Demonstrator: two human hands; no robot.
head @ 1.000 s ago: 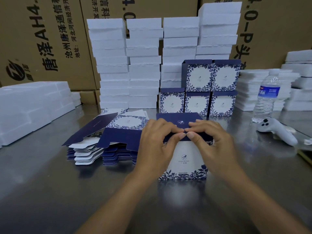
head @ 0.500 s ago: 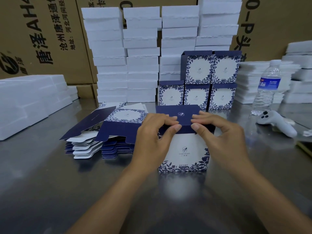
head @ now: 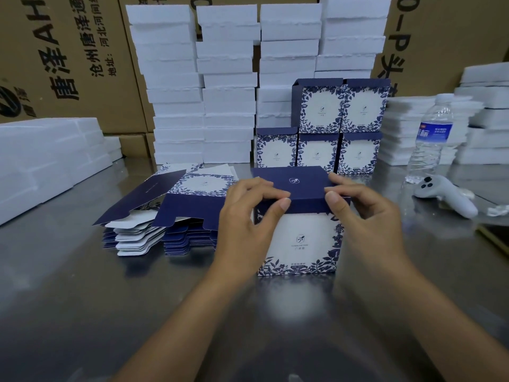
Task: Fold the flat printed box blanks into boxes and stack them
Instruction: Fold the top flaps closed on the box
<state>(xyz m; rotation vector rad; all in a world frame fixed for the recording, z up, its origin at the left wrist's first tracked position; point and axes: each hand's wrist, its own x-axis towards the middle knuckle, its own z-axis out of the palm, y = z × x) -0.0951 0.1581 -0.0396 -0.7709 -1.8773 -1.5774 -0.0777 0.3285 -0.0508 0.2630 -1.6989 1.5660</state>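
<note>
The left grip [head: 248,216] and right grip [head: 366,216] have slid apart along the near edge of the lid [head: 294,183], which now lies flat on the box [head: 298,241]. On the counter [head: 82,299], five finished boxes [head: 338,128] stand stacked at the far side. The box stands near centre, with flat blanks [head: 176,216] piled just left of it. Each grip pinches the lid's front fold, fingers curled on top and thumb on the front.

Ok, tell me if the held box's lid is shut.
Nearly shut: the lid lies flat on the box, left hand and right hand pinching its front edge. Tuck: cannot tell.
</note>
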